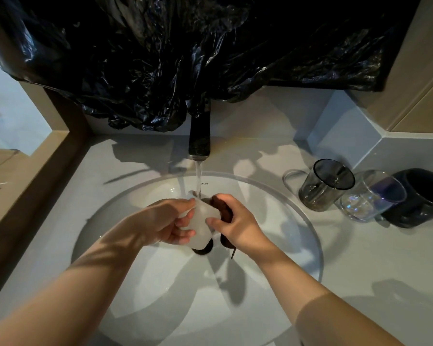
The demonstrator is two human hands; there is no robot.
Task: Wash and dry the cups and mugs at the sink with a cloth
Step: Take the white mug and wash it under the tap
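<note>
Left hand [169,221]: fingers curled round a frosted cup [201,222], thumb up near its rim, clamped on it. Forearm enters from the lower left and runs up and rightward; wrist roughly straight, palm facing right.

Cup: held over the middle of the sink [165,290], tilted, with its mouth toward the tap [199,136]. Water [198,178] runs from the tap and lands at the cup's upper edge. The fingers cover much of the cup's left side, and its pale wall blurs into the basin. Drain [202,250] is half hidden directly below the cup.

Cloth [222,208]: dark brown, bunched, pressed to the cup's right side. One end hangs below the right hand [236,227]. Whether any of it reaches inside the cup cannot be told.

Right hand: fingers wrapped round the cloth, thumb tip touching the cup wall. Back of hand faces the camera. Forearm comes from the lower right, angled up and leftward.

On the counter [360,258], right of the sink: grey glass [325,188], upright. Clear glass [373,197] just beside it. Black mug [420,198] behind that, partly covered by the clear glass and cut off at the frame edge.

Above: black plastic sheet [185,58] hangs over the tap's base and hides the wall.
</note>
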